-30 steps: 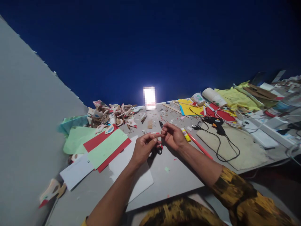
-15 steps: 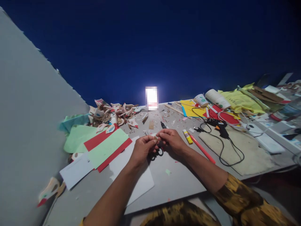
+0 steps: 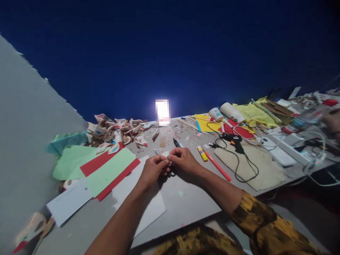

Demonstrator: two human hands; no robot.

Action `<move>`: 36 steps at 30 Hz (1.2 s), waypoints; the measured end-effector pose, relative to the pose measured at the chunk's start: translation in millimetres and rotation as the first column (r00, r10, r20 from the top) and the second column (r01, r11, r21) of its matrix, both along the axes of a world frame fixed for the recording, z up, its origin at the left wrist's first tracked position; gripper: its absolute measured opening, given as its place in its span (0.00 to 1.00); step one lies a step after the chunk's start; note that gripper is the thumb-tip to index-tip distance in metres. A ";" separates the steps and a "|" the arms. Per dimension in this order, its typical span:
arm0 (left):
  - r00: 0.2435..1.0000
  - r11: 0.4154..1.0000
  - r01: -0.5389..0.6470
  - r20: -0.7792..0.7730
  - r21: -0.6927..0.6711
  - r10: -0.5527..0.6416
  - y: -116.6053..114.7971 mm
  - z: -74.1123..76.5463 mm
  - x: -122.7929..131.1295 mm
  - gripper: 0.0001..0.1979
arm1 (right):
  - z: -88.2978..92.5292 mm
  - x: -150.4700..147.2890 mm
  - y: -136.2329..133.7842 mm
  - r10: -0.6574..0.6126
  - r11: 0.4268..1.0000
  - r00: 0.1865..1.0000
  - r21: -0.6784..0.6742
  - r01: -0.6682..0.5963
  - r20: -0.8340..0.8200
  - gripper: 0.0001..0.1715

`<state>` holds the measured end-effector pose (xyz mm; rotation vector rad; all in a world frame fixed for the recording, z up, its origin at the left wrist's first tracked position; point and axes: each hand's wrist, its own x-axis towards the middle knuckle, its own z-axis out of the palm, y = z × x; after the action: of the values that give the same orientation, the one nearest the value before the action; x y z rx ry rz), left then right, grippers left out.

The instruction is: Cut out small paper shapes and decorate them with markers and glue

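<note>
Close together over the middle of the table, my left hand (image 3: 152,170) and my right hand (image 3: 186,163) meet at the fingertips. Both are closed in a pinch around something small that the fingers mostly hide; its kind cannot be made out. Black scissor handles (image 3: 173,173) show just below the fingers, partly covered. Under my left forearm lies a sheet of white paper (image 3: 151,207). A black-tipped marker (image 3: 176,142) lies just beyond my right hand. To the right of that hand are a yellow glue stick (image 3: 202,153) and a red stick (image 3: 218,166).
Painted cut-out pieces (image 3: 123,131) are heaped at the back left, beside green card (image 3: 111,171) over red card. A black glue gun (image 3: 236,143) with its cord rests on a pale board (image 3: 255,166). At the right edge, another person's blurred hand (image 3: 333,122) is near a plastic bottle (image 3: 305,118).
The view has turned slightly right, so things on the table appear shifted left. My hands still pinch together. A blurred hand and the bottle's red cap have come into view at right.
</note>
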<state>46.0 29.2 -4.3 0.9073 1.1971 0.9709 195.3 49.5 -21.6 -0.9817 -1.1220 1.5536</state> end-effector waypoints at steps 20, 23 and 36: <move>0.982 0.997 -0.081 0.172 -0.010 0.081 7.3 -5.5 -3.7 0.08 | 7.3 18.2 7.7 -0.015 1.000 0.981 0.017 0.012 0.191 0.10; 0.970 0.996 -0.086 0.229 0.003 0.083 10.5 -9.2 -4.2 0.09 | 3.8 17.9 5.7 0.050 0.995 0.960 0.074 -0.073 0.276 0.08; 0.924 0.972 -0.218 0.340 0.087 0.176 33.4 30.7 -22.9 0.09 | 16.2 28.7 -19.4 0.239 0.895 0.627 0.082 -0.438 0.742 0.15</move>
<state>23.0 62.6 26.4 0.6918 0.9594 1.3171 224.0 30.1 -5.5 -1.2940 -2.1273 1.2520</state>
